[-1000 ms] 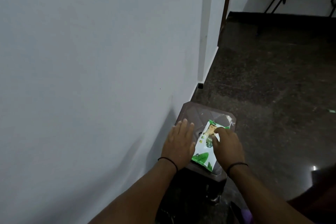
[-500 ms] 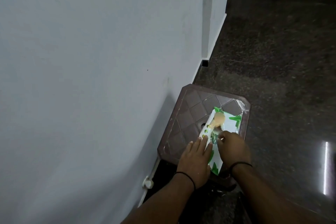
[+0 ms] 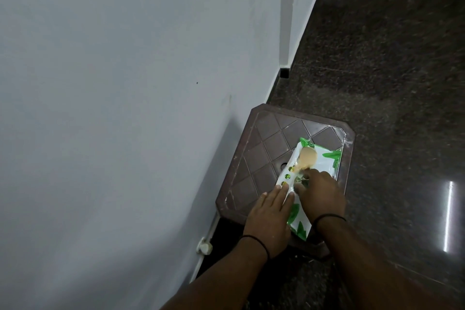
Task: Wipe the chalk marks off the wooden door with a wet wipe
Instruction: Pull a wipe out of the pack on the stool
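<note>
A white and green pack of wet wipes (image 3: 319,158) lies on a brown plastic stool (image 3: 271,148) beside the wall. My left hand (image 3: 270,216) rests flat on the pack's near left part, fingers together, pressing it down. My right hand (image 3: 320,196) sits on the middle of the pack with its fingertips pinched at the opening under the label flap. Whether a wipe is between those fingers is hidden. The wooden door and its chalk marks are out of view.
A pale wall (image 3: 125,108) fills the left side, with a jutting corner (image 3: 292,20) further back. Dark polished stone floor (image 3: 390,83) spreads to the right. A small white fitting (image 3: 204,248) sits at the wall's foot near the stool.
The view has tilted down and come closer to the stool. My left hand has slid from the stool top onto the pack, and my right fingers have stayed at the pack's opening.
</note>
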### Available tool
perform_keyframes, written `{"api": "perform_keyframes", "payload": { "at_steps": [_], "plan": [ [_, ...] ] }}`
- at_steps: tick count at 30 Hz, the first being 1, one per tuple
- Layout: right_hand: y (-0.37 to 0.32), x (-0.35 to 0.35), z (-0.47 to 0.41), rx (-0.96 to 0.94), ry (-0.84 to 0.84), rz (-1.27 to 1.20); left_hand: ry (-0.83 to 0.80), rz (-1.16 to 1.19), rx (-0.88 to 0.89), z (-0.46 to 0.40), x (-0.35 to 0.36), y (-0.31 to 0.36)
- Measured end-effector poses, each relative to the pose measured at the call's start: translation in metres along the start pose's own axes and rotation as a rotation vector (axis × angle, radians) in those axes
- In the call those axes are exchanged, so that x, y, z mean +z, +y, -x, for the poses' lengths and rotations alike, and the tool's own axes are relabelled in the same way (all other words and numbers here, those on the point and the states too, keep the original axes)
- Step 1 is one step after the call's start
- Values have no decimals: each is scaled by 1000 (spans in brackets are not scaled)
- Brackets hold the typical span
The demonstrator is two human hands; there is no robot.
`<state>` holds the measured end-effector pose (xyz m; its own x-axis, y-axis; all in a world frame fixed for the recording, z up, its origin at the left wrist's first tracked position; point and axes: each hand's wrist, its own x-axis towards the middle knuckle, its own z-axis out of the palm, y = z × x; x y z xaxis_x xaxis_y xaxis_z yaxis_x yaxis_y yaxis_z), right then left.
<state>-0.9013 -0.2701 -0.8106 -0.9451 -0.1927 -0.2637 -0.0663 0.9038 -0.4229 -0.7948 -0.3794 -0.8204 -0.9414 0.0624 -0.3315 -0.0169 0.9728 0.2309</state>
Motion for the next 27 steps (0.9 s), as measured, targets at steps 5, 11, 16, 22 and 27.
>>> {"api": "perform_keyframes", "payload": {
  "at_steps": [5,11,16,22,27],
  "plan": [
    [1,2,3,2,89,-37,7,16,-5,0,-2,-2],
    [0,-2,3,-5,1,-34,-6,13,-23,-4,-9,-3],
    [-2,6,0,21,-11,30,-16,4,-24,-6,-5,-5],
    [0,9,5,36,69,-143,-8,-3,-44,-10,-7,-6],
    [-3,14,7,68,98,-376,4,-25,-81,-14,-11,-11]
  ]
}}
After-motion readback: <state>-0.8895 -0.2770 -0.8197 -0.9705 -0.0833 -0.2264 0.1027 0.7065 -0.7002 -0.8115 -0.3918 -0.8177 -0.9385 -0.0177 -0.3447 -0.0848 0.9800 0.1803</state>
